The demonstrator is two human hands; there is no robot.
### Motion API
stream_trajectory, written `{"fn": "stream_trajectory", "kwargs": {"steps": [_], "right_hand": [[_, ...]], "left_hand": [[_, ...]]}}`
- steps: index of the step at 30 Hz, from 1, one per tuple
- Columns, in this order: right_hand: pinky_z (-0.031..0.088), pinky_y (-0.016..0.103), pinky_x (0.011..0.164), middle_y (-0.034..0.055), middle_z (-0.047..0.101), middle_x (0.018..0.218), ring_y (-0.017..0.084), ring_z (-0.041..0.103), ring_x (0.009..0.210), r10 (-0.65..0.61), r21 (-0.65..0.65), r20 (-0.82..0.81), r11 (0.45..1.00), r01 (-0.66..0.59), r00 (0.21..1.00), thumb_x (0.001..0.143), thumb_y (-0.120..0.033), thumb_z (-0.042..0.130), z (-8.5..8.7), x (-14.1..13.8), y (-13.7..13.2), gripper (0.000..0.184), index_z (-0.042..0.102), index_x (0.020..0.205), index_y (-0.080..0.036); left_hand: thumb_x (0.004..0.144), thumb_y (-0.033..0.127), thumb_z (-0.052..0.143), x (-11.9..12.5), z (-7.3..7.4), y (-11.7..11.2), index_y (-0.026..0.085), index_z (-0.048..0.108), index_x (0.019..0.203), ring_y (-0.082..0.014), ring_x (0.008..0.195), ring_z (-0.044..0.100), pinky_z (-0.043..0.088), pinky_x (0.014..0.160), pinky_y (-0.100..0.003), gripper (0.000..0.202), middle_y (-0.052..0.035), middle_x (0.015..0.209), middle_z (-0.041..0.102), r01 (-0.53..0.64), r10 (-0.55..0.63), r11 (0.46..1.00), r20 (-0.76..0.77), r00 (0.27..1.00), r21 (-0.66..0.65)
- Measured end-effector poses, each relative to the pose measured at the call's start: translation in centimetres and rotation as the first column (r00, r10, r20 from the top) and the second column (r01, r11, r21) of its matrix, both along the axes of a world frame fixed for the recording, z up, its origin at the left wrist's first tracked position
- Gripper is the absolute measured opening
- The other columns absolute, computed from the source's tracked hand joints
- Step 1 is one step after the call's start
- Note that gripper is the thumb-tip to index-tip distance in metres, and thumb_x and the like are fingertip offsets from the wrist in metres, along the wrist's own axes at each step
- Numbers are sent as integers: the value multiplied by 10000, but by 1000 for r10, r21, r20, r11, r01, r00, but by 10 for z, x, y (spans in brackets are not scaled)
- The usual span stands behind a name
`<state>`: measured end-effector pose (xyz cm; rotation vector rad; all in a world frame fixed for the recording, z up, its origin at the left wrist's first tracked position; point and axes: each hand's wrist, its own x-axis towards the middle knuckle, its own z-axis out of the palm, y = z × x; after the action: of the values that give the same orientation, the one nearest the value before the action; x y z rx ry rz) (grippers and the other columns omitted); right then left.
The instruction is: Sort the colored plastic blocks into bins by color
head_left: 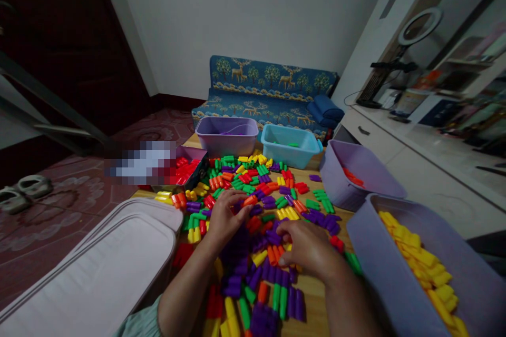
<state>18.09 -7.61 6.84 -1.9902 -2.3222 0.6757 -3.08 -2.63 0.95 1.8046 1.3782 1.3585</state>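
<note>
Heaps of small plastic tube-shaped pieces (286, 213) in purple, green, yellow, red and orange cover the wooden table (314, 295). My left hand (227, 216) is over the middle of the pile, its thumb and index finger closed about an orange piece (250, 200). Further right, my right hand (308, 247) is low over the pieces with thumb and fingers apart. Beside its thumb lie joined orange pieces (273, 255). I see nothing held between its fingers. Many purple pieces (237, 258) lie between my forearms.
Purple bins (227, 150) (340, 197) and a light blue bin (290, 155) line the far and right edges. Yellow pieces (422, 268) fill the near-right bin. At left are a box of red pieces (185, 171) and pale lids (118, 268). A patterned sofa (269, 84) stands behind.
</note>
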Motion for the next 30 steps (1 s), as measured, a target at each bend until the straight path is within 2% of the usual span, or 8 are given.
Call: {"fn": "stream_trajectory", "kwargs": {"steps": [2,4,9,15,18,21,24,30], "right_hand": [[433,300,743,40,692,1043,247,641,935,63,13,26,998,-63,998,478,-275,845,-6,-8,0,634,665,1085,-261],[442,322,800,84,641,1165,273,622,1014,102,10,70,995,-103,992,474,-272,847,-15,-16,2,751,619,1190,-245],[443,323,787,109,647,1131,265,634,993,51,102,97,993,-61,994,617,-194,691,-29,-24,7,573,611,1184,-221],[405,276,614,49,701,778,197,645,713,-168,178,-165,964,196,972,803,-269,503,-43,-10,26,255,645,1004,-206],[429,266,596,44,686,727,179,635,666,-233,187,-487,914,360,842,821,-271,461,-50,-5,35,204,631,902,-192],[479,273,606,45,687,737,174,635,644,-175,110,-813,890,442,555,824,-376,510,-48,-9,36,239,606,921,-180],[509,280,618,61,702,820,180,655,693,-118,33,-932,915,402,344,807,-451,583,-42,-19,32,326,600,979,-175],[528,294,628,60,707,799,191,672,688,-152,-27,-932,933,358,328,765,-440,657,-44,-30,29,347,606,971,-165]], "left_hand": [[732,343,712,0,0,1,197,745,840,-239,974,604,435,912,-365,185,-77,960,701,-11,10,999,6,1000,36],[739,374,704,2,-1,1,181,736,853,-222,887,622,469,828,-337,226,-73,902,700,-5,13,998,133,991,-62],[693,465,735,6,-3,1,141,709,862,-156,697,622,493,618,-238,367,-47,802,690,285,-11,898,631,775,-335],[642,368,796,12,-1,0,129,689,831,-121,581,626,557,660,-259,323,-13,653,648,473,90,783,826,557,-404],[695,320,762,14,-2,-1,125,671,878,-168,696,691,561,713,-269,283,-59,754,696,549,107,729,861,498,-408],[730,268,735,15,-3,-3,121,660,889,-202,814,707,556,790,-295,229,-97,880,718,590,105,713,889,446,-379],[790,286,680,17,-1,-6,127,660,982,-209,928,686,536,870,-331,250,-116,1007,708,670,78,670,929,363,-318],[855,403,589,21,8,-11,136,642,1092,-177,943,660,512,883,-302,361,-117,1114,670,802,113,543,968,224,-249]]}}
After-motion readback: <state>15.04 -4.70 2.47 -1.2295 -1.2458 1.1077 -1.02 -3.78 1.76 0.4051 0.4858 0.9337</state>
